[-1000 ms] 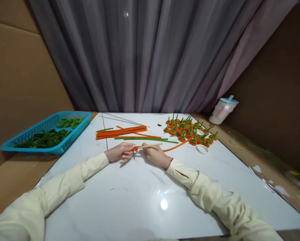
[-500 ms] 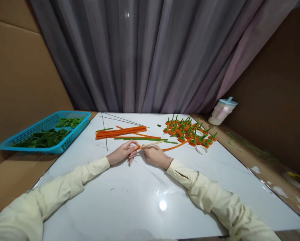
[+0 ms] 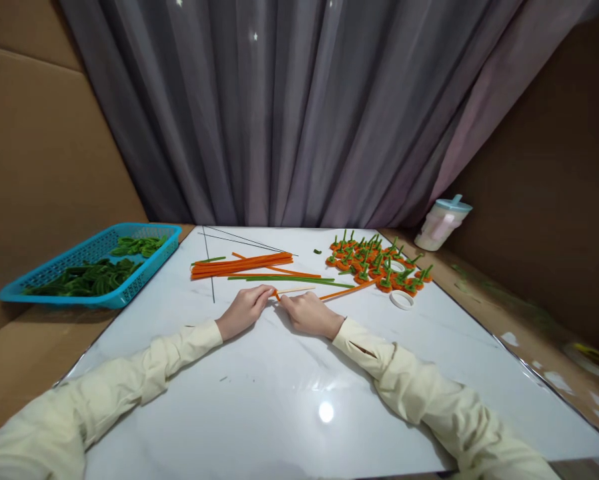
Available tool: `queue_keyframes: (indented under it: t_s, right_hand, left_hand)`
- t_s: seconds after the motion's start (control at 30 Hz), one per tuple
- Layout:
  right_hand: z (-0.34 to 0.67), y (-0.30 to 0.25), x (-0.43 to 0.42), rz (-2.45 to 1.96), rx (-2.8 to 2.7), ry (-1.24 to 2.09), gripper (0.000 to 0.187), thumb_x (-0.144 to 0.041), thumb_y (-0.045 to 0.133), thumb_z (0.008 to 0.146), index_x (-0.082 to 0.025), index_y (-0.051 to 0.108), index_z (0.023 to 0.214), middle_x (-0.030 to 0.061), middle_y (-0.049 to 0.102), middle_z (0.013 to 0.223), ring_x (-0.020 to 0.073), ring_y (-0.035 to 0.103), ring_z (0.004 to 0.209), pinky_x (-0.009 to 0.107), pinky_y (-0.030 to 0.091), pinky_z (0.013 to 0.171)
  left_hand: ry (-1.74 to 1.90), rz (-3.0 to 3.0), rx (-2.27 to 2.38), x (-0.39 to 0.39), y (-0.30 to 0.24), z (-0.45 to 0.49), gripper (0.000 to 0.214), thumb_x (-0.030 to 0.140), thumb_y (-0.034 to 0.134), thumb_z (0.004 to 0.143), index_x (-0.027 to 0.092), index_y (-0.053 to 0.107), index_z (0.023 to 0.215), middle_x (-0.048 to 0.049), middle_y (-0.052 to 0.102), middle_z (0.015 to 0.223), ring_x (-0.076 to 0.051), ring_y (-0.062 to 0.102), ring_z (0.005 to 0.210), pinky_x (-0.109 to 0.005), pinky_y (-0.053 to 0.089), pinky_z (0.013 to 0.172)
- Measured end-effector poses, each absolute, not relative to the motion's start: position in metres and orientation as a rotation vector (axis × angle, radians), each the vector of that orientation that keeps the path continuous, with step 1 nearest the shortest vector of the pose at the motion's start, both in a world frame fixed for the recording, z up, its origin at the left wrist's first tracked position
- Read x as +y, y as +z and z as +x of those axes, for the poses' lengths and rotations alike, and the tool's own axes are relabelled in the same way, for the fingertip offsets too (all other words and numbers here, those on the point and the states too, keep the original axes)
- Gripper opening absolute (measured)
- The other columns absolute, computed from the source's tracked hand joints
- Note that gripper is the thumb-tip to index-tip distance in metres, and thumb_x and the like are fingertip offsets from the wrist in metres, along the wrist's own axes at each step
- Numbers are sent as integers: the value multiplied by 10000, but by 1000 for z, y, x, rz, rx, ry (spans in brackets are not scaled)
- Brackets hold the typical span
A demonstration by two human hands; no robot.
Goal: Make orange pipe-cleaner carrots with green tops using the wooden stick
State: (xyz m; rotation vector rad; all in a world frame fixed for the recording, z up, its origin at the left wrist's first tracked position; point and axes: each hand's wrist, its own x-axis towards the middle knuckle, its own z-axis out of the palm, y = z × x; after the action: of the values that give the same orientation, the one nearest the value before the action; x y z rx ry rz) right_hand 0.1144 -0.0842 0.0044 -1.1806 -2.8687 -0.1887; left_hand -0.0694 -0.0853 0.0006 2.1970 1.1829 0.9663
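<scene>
My left hand [image 3: 247, 309] is closed in a pinch on a thin wooden stick [image 3: 299, 289], at the end where an orange pipe cleaner [image 3: 349, 292] is looped around it. Close beside it, my right hand [image 3: 310, 314] is closed on the same pipe cleaner, whose tail runs out to the right past the knuckles. The stick points right, just beyond the right hand. Behind my hands lie a bundle of orange pipe cleaners [image 3: 242, 265] and a few green pipe cleaners [image 3: 284, 278]. My fingertips hide part of the loop.
Several orange pipe-cleaner pieces with green stems [image 3: 362, 263] cluster at the back right, with a white ring [image 3: 402, 300] in front. A blue basket [image 3: 144, 283] holding green pieces stands left. A lidded cup [image 3: 442, 223] is far right. Thin dark rods [image 3: 249, 240] lie at the back.
My left fingers, spread a little before, have closed around the stick's end. The stick has tipped lower and shifted left. The pipe cleaner's tail has straightened.
</scene>
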Motion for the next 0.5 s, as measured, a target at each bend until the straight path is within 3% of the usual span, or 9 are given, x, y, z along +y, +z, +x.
queue_keyframes:
  t_s: [0.1,0.27,0.4,0.5]
  right_hand:
    - [115,3,-84,-1099,-2876,-194,179,-144,404,815,-135,470,981,70,647,776,166,586,659,250,317,592]
    - [115,-2,-83,-987,-2857,-319,145,-141,398,813,-123,487,926,71,629,761,174,580,653,261,328,583]
    - [116,-6,-83,-885,-2814,-445,143,-144,394,803,-118,492,903,74,611,717,174,570,619,263,305,542]
    - [117,-7,-83,-829,-2778,-517,133,-144,391,793,-125,501,864,61,593,671,169,547,579,268,277,517]
  left_hand:
    - [993,2289,1189,-85,0,-69,230,285,385,884,169,583,884,-56,666,865,-164,604,756,-245,438,699]
    - [1011,2359,1140,-85,-2,-70,234,260,362,887,166,575,872,-58,659,829,-160,599,737,-243,438,689]
    - [944,2268,1117,-83,1,-72,233,288,402,865,158,579,789,-21,591,629,-129,529,562,-224,405,562]
    - [797,1944,1060,-80,2,-75,266,363,431,845,155,562,746,49,404,437,-78,348,353,-196,279,371]
